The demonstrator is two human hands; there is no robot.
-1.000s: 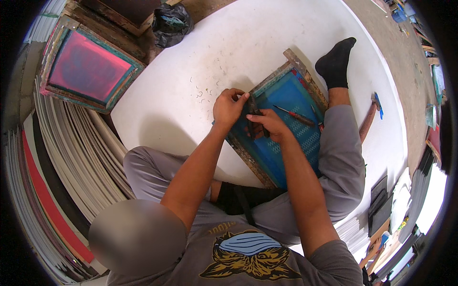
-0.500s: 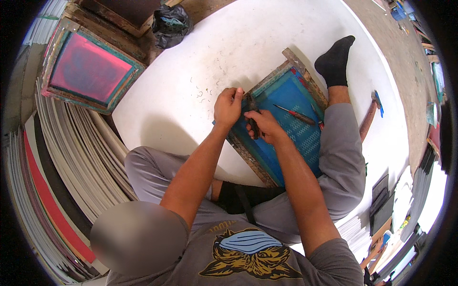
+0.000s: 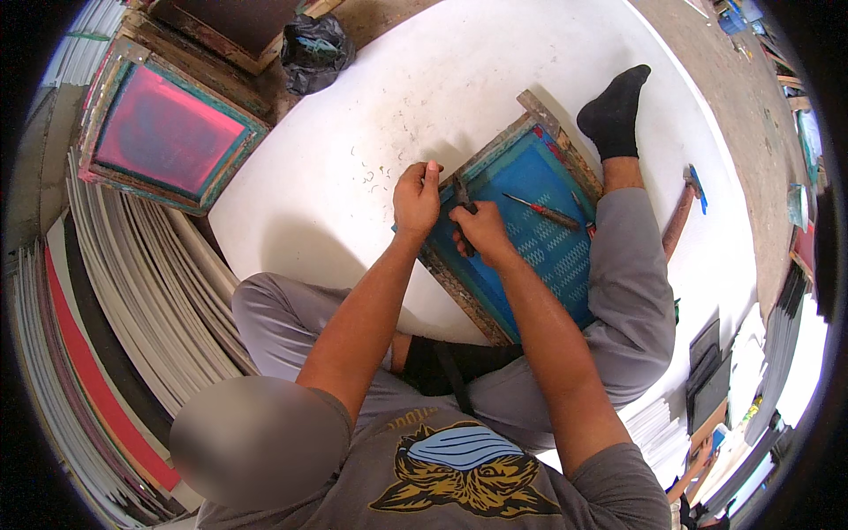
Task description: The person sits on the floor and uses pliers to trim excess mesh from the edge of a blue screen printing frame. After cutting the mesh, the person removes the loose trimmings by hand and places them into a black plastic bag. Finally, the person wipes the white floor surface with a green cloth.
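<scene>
A wooden screen-printing frame (image 3: 485, 320) with blue mesh lies tilted across my lap and the white surface. My left hand (image 3: 416, 198) is closed on its left corner, thumb pointing up, the fingertips partly hidden. My right hand (image 3: 484, 231) is wrapped round the handles of dark pliers (image 3: 462, 193); their jaws meet the frame's wooden edge close to my left hand. What the jaws grip, if anything, is too small to tell. On the mesh, right of my right hand, rests a screwdriver (image 3: 555, 215) with a red and dark handle.
A hammer (image 3: 681, 216) lies beyond my right leg. Small bits (image 3: 375, 172) are scattered left of the frame. At the far left stand a pink-mesh frame (image 3: 168, 131) and stacked sheets (image 3: 159, 265). A black plastic bag (image 3: 316, 53) sits at the back.
My right hand and the pliers have shifted slightly left and up, and more of the jaws shows at the frame's edge. My left hand keeps its hold on the corner.
</scene>
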